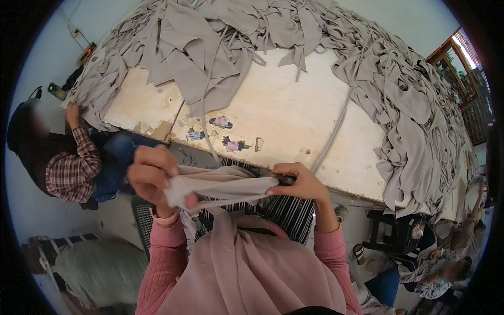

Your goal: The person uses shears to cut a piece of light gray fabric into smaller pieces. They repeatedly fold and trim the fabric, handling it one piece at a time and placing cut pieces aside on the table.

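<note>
together, left hand (149, 177), right hand (302, 182) holding cloth (231, 185), fabric (412, 118) on table (283, 113)

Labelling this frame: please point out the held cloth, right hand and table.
Held cloth (228, 185), head view: its middle.
Right hand (304, 184), head view: hand's middle.
Table (283, 115), head view: bare top.

L hand (149, 176) (blurred) & R hand (302, 182) hold grey cloth (231, 187) stretched btwn them, over lap, nr table edge. R hand also has small dark item (285, 179), type unclear. Table (289, 110) w/ grey fabric pcs (415, 115) heaped along far & R sides. Co-worker in plaid shirt (65, 176) at L end.
</note>
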The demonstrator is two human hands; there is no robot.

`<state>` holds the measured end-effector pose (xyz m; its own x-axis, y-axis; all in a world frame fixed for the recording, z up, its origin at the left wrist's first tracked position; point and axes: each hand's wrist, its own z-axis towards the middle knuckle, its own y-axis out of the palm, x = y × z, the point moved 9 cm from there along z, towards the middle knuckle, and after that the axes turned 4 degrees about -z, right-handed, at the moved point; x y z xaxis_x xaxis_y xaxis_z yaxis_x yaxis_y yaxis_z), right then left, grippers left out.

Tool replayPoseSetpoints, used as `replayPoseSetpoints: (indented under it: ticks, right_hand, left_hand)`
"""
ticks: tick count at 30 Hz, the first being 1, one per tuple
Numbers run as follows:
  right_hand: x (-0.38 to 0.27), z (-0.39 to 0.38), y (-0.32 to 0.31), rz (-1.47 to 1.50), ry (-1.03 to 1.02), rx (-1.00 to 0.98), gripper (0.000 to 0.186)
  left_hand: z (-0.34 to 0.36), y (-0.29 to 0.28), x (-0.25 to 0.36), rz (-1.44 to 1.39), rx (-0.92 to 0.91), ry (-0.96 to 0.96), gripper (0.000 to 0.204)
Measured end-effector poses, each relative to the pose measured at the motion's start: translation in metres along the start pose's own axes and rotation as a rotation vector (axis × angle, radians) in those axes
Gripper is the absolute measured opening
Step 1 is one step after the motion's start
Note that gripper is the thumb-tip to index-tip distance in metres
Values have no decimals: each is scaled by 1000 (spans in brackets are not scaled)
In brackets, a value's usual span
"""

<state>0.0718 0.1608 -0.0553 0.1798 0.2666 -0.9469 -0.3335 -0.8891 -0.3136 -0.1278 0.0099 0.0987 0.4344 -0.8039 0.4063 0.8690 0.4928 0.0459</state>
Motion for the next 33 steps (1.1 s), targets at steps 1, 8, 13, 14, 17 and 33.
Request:
replayPoseSetpoints:
  ticks: [1, 8, 13, 14, 17, 33]
  right_hand:
    - [0, -3, -7, 27, 17, 12, 26]
    - [-46, -37, -60, 17, -107, 405, 23]
    - [-78, -47, -45, -444, -28, 564, 26]
    - [-79, -46, -43, -438, -19, 541, 27]
    - [-74, -42, -46, -109, -35, 514, 24]
    - [13, -49, -65, 134, 275, 227, 17]
  left_hand:
    - [4, -13, 1, 37, 23, 6, 51]
    - [9, -41, -10, 525, 5, -122, 37]
    - [-22, -46, -49, 117, 269, -474, 30]
    - [-23, -44, -53, 108, 263, -490, 30]
    - [-24, -48, -60, 142, 278, -560, 30]
    - [-33, -160, -77, 106, 692, -709, 27]
